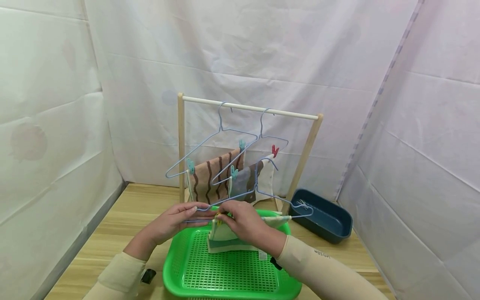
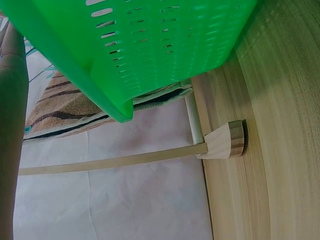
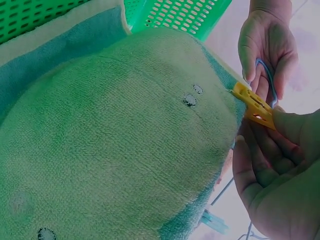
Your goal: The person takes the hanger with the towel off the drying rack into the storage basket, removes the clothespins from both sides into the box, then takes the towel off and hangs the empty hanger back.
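Note:
My left hand (image 1: 168,223) holds the left end of a blue wire hanger (image 1: 256,179) between thumb and fingers, above a green basket (image 1: 168,266). A pale green towel (image 3: 115,125) with teal bands hangs over the hanger's lower bar. My right hand (image 1: 245,223) pinches a yellow clothespin (image 3: 254,106) at the towel's left corner, close to the left fingers. In the right wrist view the clothespin's far end meets the towel edge. The left wrist view shows the basket's underside, not what the left fingers grip.
Behind the basket stands a rack with a white bar (image 1: 247,107). Two blue hangers on it carry a brown-striped towel (image 1: 215,179) and a grey-and-white towel (image 1: 245,183), clipped with teal and red clothespins. A dark blue bin (image 1: 345,227) lies at the right, with pale clothespins (image 1: 303,204).

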The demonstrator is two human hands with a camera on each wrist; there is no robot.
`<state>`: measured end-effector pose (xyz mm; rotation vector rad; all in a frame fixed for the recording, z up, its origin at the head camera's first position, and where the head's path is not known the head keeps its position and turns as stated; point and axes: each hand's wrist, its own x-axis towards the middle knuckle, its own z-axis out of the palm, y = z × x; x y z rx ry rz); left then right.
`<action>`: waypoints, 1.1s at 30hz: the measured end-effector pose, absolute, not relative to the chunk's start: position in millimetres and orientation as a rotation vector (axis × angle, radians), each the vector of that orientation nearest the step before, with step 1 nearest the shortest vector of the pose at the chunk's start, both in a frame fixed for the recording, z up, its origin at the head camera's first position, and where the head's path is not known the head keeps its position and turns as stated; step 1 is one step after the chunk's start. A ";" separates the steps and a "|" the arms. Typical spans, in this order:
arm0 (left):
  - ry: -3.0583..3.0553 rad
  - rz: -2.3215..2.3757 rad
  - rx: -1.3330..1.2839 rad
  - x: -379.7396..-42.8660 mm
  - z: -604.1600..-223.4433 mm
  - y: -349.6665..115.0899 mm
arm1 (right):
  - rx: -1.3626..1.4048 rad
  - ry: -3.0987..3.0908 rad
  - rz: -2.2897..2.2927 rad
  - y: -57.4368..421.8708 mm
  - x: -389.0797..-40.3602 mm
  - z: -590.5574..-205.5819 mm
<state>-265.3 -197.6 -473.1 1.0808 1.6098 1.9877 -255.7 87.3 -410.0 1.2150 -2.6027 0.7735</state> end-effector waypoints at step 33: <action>1.623 1.995 1.096 -266.4 -472.4 -195.3 | 1.183 -2.427 0.803 90.9 -254.6 -413.6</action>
